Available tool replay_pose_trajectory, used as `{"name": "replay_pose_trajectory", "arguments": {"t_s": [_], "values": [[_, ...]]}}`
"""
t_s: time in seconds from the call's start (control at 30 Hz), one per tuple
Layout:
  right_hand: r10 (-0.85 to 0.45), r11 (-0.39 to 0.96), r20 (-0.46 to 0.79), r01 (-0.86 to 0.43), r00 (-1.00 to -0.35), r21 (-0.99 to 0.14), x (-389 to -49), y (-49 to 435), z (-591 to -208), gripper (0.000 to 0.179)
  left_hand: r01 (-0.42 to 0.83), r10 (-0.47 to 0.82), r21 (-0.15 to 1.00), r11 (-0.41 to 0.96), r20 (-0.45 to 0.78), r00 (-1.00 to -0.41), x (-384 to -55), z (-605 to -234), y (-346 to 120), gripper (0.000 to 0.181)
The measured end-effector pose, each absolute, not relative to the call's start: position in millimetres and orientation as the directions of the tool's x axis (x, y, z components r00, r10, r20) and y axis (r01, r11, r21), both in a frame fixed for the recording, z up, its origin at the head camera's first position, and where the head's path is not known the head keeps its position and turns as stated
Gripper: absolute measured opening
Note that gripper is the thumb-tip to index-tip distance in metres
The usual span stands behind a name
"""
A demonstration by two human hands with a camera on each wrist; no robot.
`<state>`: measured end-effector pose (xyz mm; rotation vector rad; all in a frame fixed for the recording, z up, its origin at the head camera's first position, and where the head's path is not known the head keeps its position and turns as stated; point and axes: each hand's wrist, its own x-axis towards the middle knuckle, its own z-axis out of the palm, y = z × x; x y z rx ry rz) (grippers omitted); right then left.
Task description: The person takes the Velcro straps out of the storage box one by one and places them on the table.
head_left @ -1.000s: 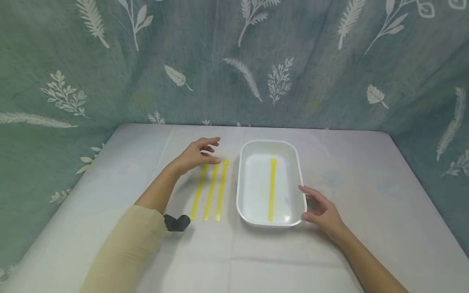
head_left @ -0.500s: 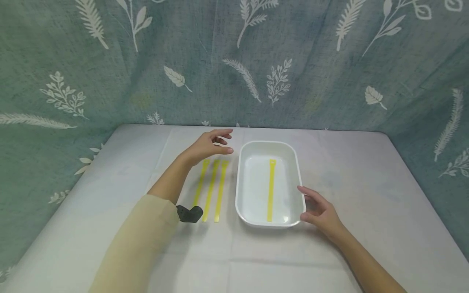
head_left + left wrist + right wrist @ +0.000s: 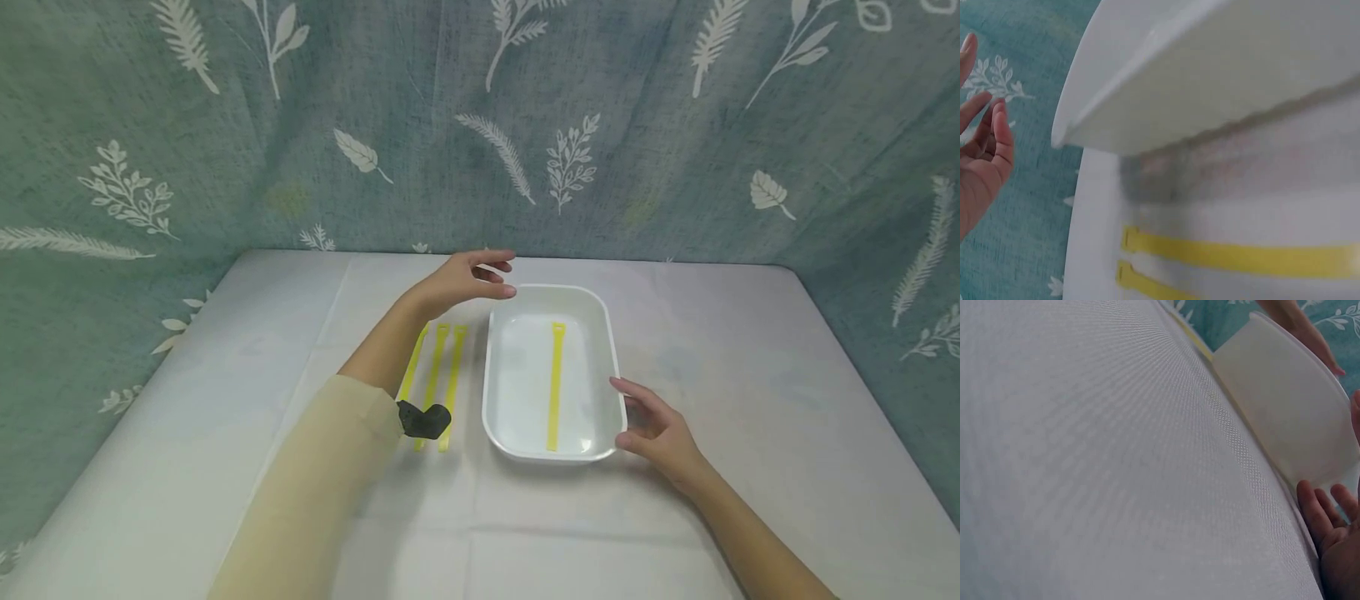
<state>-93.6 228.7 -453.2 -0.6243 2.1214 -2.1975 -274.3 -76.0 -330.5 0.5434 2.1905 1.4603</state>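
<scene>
In the head view my left hand (image 3: pixel 468 279) hovers by the far left corner of the white tray (image 3: pixel 517 383). Its thumb and fingers are apart with nothing between them. One yellow strap (image 3: pixel 556 387) with a slotted end lies lengthwise inside the tray. Left of the tray, 3 similar yellow straps (image 3: pixel 453 367) lie side by side on the table, partly hidden under my left forearm. My right hand (image 3: pixel 663 437) rests against the tray's near right side, index fingertip and thumb touching its edge. The right wrist view shows its fingers (image 3: pixel 1313 512) by the tray's outer wall.
A white cloth (image 3: pixel 750 400) covers the table. A patterned green curtain (image 3: pixel 420 150) hangs behind it and along both sides. A black device (image 3: pixel 425 421) is worn at my left wrist, above the straps.
My left hand has moved right and away from me, from above the loose straps to the tray's far left corner. The right hand and the tray have stayed in place.
</scene>
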Motion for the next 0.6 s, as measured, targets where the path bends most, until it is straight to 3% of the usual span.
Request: {"name": "replay_pose_trajectory", "arguments": {"t_s": [0.6], "values": [[-0.286, -0.102, 0.278, -0.26, -0.917, -0.96, -93.5, 228.6, -453.4, 0.062, -0.046, 0.626, 0.962, 0.27, -0.212, -0.751, -272.2, -346.2, -13.8, 0.057]]}}
